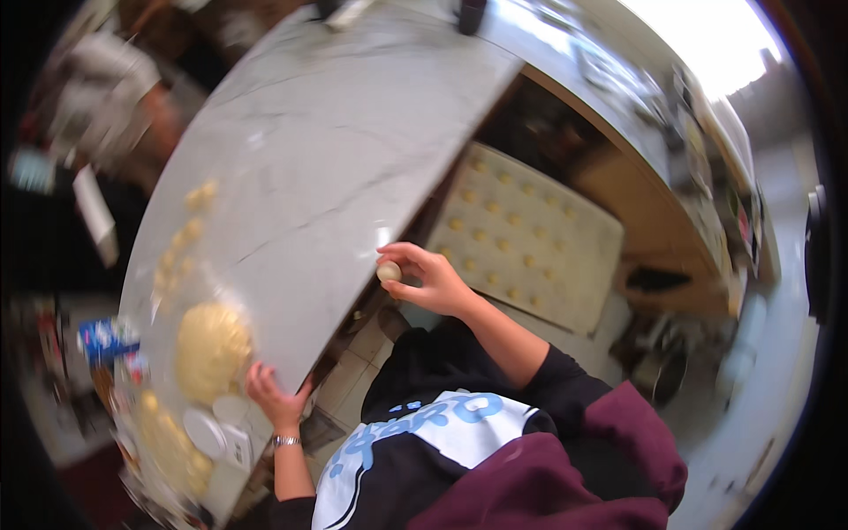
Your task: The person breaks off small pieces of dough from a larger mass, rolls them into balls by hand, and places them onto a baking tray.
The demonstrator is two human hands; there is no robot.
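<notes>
Between the thumb and fingers of my right hand (426,279) is a small pale dough ball (388,273), held just off the marble table's (327,177) edge. My left hand (277,397), with a metal watch on its wrist, is at the near edge of the table, its fingers apart and no object visible in it. Close to those fingers lies a big yellow dough mound (210,352). Several small dough pieces (181,243) trail away beyond the mound. Low on my right, a large pale tray (565,305) bears rows of dough balls.
Next to the mound are a white round dish (205,433) and a white boxy item (237,446). More yellow dough (172,442) lies behind them. A blue and white package (106,340) stands at the left edge. Across the table, a blurred person (102,97) stands. A counter (609,115) joins at right.
</notes>
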